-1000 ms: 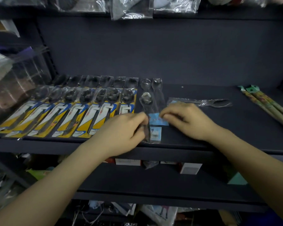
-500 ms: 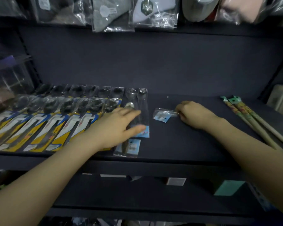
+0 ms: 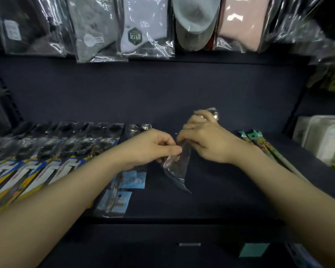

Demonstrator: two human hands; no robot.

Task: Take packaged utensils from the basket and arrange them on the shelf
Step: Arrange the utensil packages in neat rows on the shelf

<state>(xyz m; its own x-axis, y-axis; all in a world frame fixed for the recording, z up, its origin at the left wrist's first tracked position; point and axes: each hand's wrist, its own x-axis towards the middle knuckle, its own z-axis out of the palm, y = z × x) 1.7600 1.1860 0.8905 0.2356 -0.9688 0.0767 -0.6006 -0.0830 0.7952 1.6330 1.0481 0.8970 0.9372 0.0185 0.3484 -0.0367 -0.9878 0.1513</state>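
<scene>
A clear packet with a spoon (image 3: pixel 179 161) is held above the dark shelf (image 3: pixel 230 190), tilted, with the spoon's bowl up behind the right hand and the packet's loose end hanging down toward the shelf. The right hand (image 3: pixel 205 140) grips the upper part, fingers curled round it; a ring shows on one finger. The left hand (image 3: pixel 153 147) pinches the packet lower down between thumb and fingers. Just left, under the left forearm, lie spoon packets with blue labels (image 3: pixel 122 188). Further left, rows of yellow-and-blue carded utensils (image 3: pixel 37 167) overlap across the shelf. To the right lie wrapped chopsticks (image 3: pixel 263 146). Bagged socks (image 3: pixel 143 28) hang above.
</scene>
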